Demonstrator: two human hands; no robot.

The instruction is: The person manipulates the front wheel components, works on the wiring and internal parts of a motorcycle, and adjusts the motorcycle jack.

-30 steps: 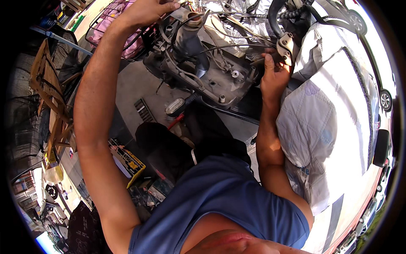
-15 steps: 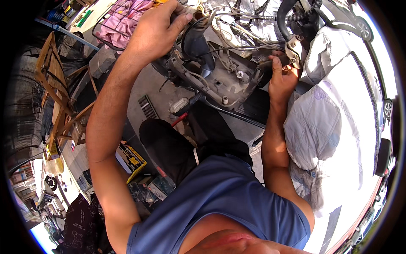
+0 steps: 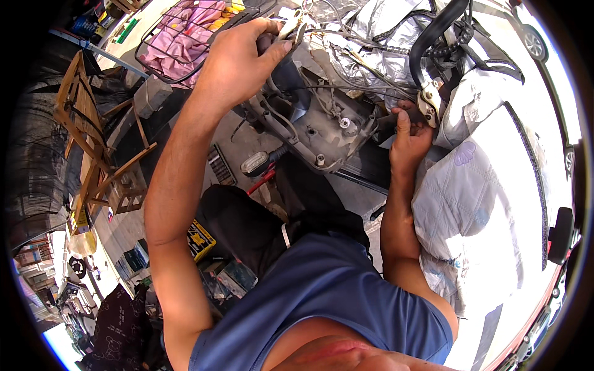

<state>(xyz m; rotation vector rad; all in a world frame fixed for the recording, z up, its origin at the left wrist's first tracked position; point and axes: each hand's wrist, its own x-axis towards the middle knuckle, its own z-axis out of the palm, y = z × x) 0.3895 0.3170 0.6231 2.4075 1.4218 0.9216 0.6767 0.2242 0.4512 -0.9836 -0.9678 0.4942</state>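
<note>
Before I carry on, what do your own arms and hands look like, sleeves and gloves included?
Both the left hand and right hand are ungloved, with no watch or bracelet visible at either wrist. The left arm and right arm are uncovered nearly to the shoulder, where the plain blue top ends. I see no cables worn on them.
</note>
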